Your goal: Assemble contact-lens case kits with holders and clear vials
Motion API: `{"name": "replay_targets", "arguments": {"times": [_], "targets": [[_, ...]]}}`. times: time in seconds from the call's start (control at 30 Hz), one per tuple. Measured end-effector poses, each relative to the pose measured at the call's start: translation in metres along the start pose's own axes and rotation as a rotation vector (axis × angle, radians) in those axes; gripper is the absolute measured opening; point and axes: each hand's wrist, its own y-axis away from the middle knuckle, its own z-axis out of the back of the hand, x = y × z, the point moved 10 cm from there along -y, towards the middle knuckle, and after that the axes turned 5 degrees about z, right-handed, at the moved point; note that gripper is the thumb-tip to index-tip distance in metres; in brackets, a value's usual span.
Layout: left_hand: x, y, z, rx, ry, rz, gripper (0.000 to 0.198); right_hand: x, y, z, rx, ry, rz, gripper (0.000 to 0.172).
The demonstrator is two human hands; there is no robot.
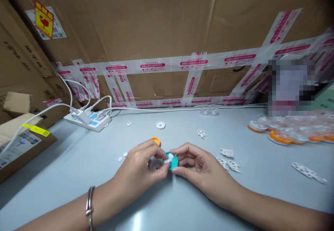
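Observation:
My right hand [199, 166] grips a small teal round plastic piece [174, 162] by its right edge, thumb below and fingers above. From the other side, my left hand [144, 161] pinches small white plastic parts [169, 158] against the teal piece. Whether those white parts are fixed to it I cannot tell. Below the left hand's fingers a grey round part [156, 165] shows, partly hidden. An orange ring-shaped part [156, 140] lies just behind the left hand, its near side covered by the fingers.
White plastic frames [227, 153] lie right of my hands, with a longer one [308, 172] farther out. Orange-and-clear round pieces [280, 137] crowd the back right. A white ring [160, 125] lies behind. A power strip [90, 119] sits back left, before large cardboard boxes [156, 22].

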Motion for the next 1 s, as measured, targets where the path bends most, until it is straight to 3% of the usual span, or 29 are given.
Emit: {"name": "replay_targets", "arguments": {"times": [0.3,0.67,1.0], "targets": [[-0.013,0.002,0.003,-0.024,0.102,-0.133,0.007,0.002,-0.004,0.006,-0.036,-0.050,-0.002,0.027],[-0.011,0.002,0.012,-0.047,0.104,-0.137,0.008,0.004,-0.002,0.007,-0.056,-0.067,-0.005,0.032],[-0.018,0.003,0.005,-0.007,0.070,-0.177,0.010,-0.001,-0.004,0.008,-0.053,-0.067,-0.036,0.036]]}}
